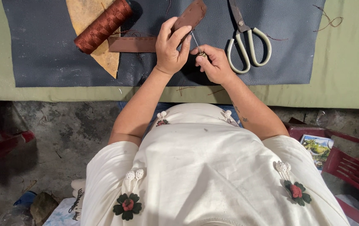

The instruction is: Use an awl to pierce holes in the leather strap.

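The left hand presses a brown leather piece flat against the blue-grey sheet, fingers curled over its lower end. Just beside it, the right hand pinches the handle of a thin metal awl, whose tip points up at the leather under the left fingers. A brown strap runs left from that hand. A spool of rust-brown thread lies on a tan scrap, and scissors lie right of the hands. The sheet covers a green table above a concrete floor, with a red plastic chair at right. The awl's tip is hidden by the fingers.
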